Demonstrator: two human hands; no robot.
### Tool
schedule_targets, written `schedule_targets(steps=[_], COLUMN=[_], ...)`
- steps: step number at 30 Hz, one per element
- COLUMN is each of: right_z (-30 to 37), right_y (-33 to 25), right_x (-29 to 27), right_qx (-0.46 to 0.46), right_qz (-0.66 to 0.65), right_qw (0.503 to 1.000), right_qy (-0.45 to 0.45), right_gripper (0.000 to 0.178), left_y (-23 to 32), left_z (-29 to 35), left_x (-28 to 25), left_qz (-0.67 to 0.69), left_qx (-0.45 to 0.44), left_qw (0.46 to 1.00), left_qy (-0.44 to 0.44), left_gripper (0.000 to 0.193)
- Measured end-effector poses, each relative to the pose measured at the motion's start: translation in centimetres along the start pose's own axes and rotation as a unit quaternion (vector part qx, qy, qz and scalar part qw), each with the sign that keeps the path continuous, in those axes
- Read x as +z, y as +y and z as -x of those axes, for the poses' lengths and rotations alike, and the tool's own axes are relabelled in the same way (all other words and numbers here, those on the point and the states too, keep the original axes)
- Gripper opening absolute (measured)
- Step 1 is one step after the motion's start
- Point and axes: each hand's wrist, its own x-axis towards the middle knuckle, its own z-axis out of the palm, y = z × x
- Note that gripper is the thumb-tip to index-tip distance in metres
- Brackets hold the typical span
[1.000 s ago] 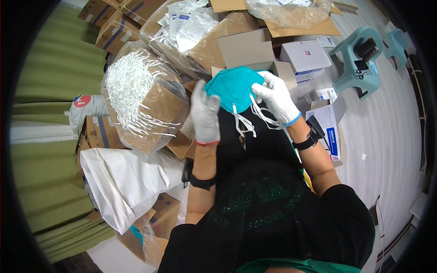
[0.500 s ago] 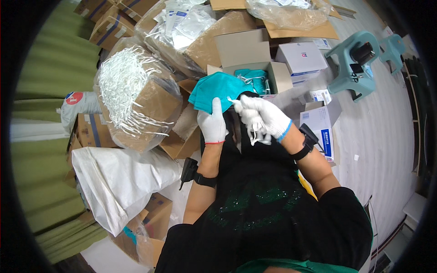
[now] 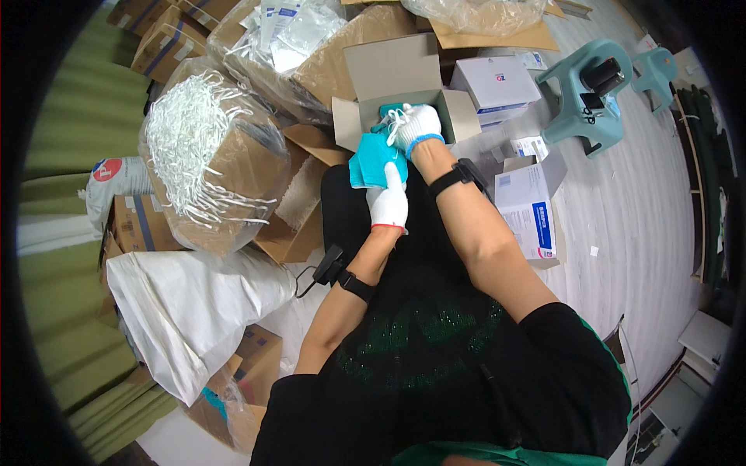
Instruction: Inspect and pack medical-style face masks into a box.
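Observation:
My left hand (image 3: 388,206), in a white knit glove with a red cuff edge, grips a few folded teal face masks (image 3: 373,165), its thumb lying on top of them. My right hand (image 3: 421,124), gloved in white with a blue cuff edge, is over the opening of a cardboard box (image 3: 392,66) with raised flaps. From its closed fingers hang thin white straps (image 3: 396,123). Part of a teal stack shows inside the box beside that hand; the hand hides the rest. The held masks lie against the box's near side.
A bag-lined carton at left overflows with white straps (image 3: 183,147). Behind it, another carton holds silvery packets (image 3: 291,35). White boxes (image 3: 496,84) and an opened box (image 3: 527,203) stand at right, near teal stools (image 3: 587,101). A white sack (image 3: 183,303) lies left of my arm.
My right hand has moved forward from near my lap to over the open box. My left hand has shifted slightly right with the masks, which are now tilted nearer the box.

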Motion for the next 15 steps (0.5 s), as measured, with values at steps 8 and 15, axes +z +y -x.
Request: schedule_targets(steps=[8,15], right_z=[-1.8,2.4], right_y=[1.1,9.4], right_x=[-1.6,-4.5], right_qx=[0.098,-0.050], right_qz=[-0.257,-0.597], right_qw=[0.853,0.749], right_qy=[0.443,0.283], right_gripper=[0.017,0.038], left_y=[-1.4,6.1], left_z=[5.3,5.9], left_x=[-5.4,-10.5], left_qz=[0.071,0.378], left_qx=[-0.026,-0.203], left_qw=[0.992,0.856], left_qy=[-0.102,-0.287], left_gripper=[0.030,0.054])
